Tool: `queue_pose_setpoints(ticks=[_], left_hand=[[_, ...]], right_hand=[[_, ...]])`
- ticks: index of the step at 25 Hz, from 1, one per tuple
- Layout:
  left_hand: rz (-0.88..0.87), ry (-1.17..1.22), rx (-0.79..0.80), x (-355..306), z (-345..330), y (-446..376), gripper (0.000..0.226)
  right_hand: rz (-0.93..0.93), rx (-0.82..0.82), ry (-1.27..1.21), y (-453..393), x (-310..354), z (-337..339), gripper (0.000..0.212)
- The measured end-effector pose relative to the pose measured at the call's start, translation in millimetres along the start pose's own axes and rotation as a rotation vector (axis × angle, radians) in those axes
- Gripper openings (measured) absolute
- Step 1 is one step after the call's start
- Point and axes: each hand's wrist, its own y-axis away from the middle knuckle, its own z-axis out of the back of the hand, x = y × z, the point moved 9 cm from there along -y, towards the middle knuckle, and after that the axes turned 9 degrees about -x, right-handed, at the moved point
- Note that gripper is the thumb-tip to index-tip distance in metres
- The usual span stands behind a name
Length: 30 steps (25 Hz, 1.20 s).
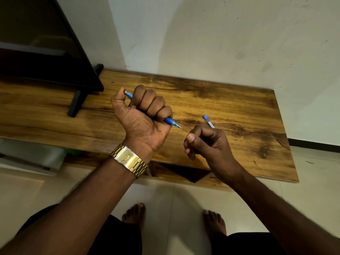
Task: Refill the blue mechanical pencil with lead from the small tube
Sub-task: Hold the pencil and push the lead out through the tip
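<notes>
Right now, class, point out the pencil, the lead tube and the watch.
pencil [170, 120]: head view, on the blue barrel just below the fist.
lead tube [208, 121]: head view, on its clear body under the blue cap.
watch [128, 159]: head view, on the clasp.

Both forearms reach forward from the lower corners of the frame, bare to the elbow, the hands raised close together with a small gap between them. The left hand [142, 115] is curled into a tight fist, palm side toward the camera, four knuckles stacked in a row on top and the thumb pressed up at the far left end; a gold and silver watch [129, 160] circles the wrist. The right hand [206, 141] sits slightly lower, its back turned outward, thumb and forefinger pinched together and aimed at the left fist, the remaining fingers folded under. Two bare feet stand below.
</notes>
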Motion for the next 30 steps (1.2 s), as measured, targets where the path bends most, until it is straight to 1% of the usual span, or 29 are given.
queue_pose_setpoints(ticks=[5,11,23,25,26,28,30], left_hand=[[0.015,0.001,0.005,1.9,0.3,1.0,0.058],[0.029,-0.001,0.0,2.8,1.7,-0.2,0.057],[0.072,-0.012,0.013,21.1,5.1,3.6,0.058],[0.083,-0.009,0.017,23.1,7.0,1.4,0.059],[0.081,-0.022,0.011,23.8,8.7,-1.4,0.059],[0.034,-0.152,-0.037,23.6,16.5,-13.0,0.052],[-0.006,-0.41,-0.116,24.5,28.9,-26.6,0.04]], right_hand=[[-0.014,-0.013,0.012,-0.6,-3.8,-0.4,0.022],[-0.033,-0.02,0.006,-0.5,-6.2,0.8,0.03],[-0.016,-0.034,0.049,-1.1,-8.5,2.7,0.032],[-0.022,-0.028,0.061,-1.6,-8.8,5.4,0.036],[-0.024,-0.029,0.062,-2.9,-6.6,7.9,0.042],[-0.059,-0.089,0.065,-8.3,-0.7,20.9,0.057],[-0.136,-0.208,0.083,-15.4,3.5,43.4,0.057]])
